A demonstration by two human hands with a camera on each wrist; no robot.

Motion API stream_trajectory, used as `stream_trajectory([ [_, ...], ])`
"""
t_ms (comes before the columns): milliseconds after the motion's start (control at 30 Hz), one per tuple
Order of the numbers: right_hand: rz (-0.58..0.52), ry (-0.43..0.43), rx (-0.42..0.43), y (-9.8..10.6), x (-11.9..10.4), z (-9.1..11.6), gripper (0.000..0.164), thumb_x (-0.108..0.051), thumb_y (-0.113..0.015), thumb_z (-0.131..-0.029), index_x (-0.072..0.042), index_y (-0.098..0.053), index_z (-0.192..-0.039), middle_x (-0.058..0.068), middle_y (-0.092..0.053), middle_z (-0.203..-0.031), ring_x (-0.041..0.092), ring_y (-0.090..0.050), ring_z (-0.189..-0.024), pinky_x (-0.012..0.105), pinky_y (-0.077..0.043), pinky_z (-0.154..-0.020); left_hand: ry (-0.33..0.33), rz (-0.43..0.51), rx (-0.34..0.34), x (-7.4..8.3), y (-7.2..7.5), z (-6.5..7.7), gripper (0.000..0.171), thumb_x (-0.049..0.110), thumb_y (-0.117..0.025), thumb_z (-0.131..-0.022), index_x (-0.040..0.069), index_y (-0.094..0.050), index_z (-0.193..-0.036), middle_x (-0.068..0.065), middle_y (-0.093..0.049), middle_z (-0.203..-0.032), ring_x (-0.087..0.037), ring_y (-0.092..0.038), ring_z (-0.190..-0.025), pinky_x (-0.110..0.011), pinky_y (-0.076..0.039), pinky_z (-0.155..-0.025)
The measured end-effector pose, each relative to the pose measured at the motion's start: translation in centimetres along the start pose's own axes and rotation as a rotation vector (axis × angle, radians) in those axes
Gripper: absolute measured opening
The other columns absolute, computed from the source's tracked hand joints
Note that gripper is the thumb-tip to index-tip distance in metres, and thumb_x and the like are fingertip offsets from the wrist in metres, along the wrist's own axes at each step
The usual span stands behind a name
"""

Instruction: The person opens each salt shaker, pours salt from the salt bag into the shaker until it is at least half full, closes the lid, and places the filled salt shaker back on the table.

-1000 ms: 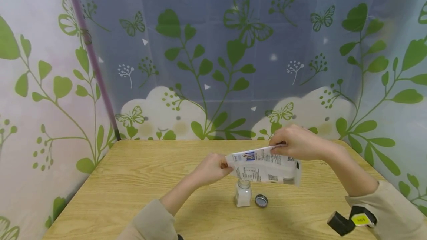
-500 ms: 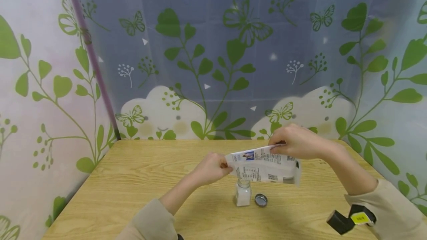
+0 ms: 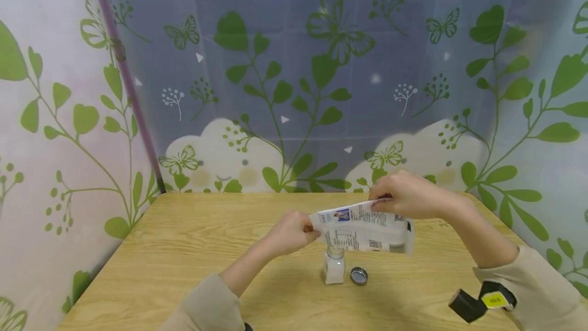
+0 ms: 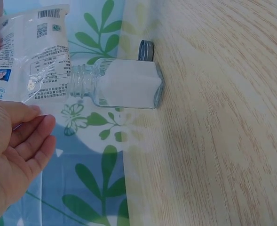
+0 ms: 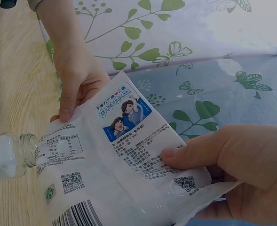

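A white printed plastic salt bag (image 3: 360, 231) is held on its side just above a small glass jar (image 3: 334, 269). My left hand (image 3: 291, 234) pinches the bag's left corner between thumb and fingers. Farther right, my right hand (image 3: 409, 196) grips the bag's upper edge, thumb on the printed face (image 5: 129, 160). The jar stands upright and holds white grains (image 4: 129, 84) to near its shoulder. Its threaded neck (image 4: 82, 81) is right by the bag's lower edge; whether they touch, I cannot tell. The bag's opening is hidden.
A round metal lid (image 3: 359, 276) lies upside down on the wooden table (image 3: 193, 254), just right of the jar. A patterned curtain (image 3: 285, 91) hangs behind the table and along both sides. A black device (image 3: 482, 301) is strapped to the right sleeve.
Almost nothing differs. Both hands keep their hold on the salt bag above the jar, and the jar and lid stay in place.
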State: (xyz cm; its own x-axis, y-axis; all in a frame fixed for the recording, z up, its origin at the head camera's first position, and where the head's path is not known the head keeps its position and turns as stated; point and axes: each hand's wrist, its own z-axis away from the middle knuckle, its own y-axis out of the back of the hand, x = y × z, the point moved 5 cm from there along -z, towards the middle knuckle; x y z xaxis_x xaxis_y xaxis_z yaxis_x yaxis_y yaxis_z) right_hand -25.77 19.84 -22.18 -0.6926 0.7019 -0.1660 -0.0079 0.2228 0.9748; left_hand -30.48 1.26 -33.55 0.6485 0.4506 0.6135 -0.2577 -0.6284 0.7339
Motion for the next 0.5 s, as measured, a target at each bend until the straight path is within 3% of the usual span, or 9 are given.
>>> stream_trajectory([
  [500,-0.006,-0.001,0.001,-0.04,0.04,-0.12,0.008,-0.012,-0.066,-0.085,-0.018,-0.068,-0.080,-0.013,-0.057,-0.071,0.001,-0.045,-0.058,0.022,-0.042,-0.051,0.016,0.024,-0.002,-0.25,-0.11,-0.05,0.013,0.002,-0.064,-0.083,-0.005,-0.070,-0.093,-0.013,-0.069,-0.087,-0.010,-0.062,-0.066,-0.019,-0.049,-0.057],
])
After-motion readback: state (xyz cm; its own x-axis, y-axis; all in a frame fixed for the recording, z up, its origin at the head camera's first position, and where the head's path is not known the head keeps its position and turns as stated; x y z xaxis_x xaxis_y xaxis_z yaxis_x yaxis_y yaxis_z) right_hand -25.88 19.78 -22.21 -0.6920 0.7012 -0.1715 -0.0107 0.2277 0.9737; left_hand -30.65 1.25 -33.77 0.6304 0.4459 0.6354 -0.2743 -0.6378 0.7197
